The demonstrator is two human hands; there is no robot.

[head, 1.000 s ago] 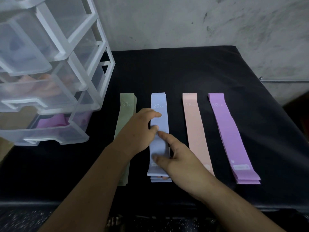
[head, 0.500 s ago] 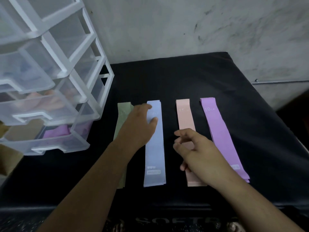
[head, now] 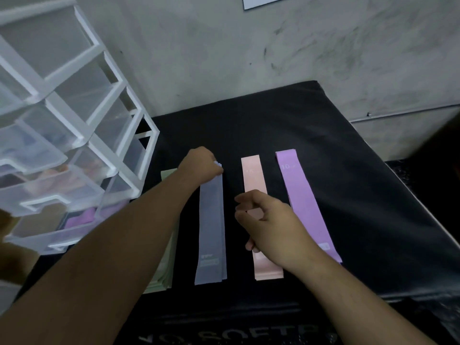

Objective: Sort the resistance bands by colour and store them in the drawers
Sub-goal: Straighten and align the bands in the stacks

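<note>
Left hand (head: 199,165) pinches the far end of the blue resistance bands (head: 211,227) on the desk (head: 323,135); right hand (head: 271,225) hovers, fingers loosely curled, empty. Gather every layer before lifting toward the drawers (head: 57,202)

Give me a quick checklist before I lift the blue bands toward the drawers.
1. Left hand grips the far end of the blue bands: ok.
2. Whole blue stack in that grip: cannot tell.
3. Right hand free to support, holding nothing: ok.
4. Blue stack lies apart from pink bands and green bands: ok.
5. Drawer unit has a drawer for blue pulled out: cannot tell.
</note>
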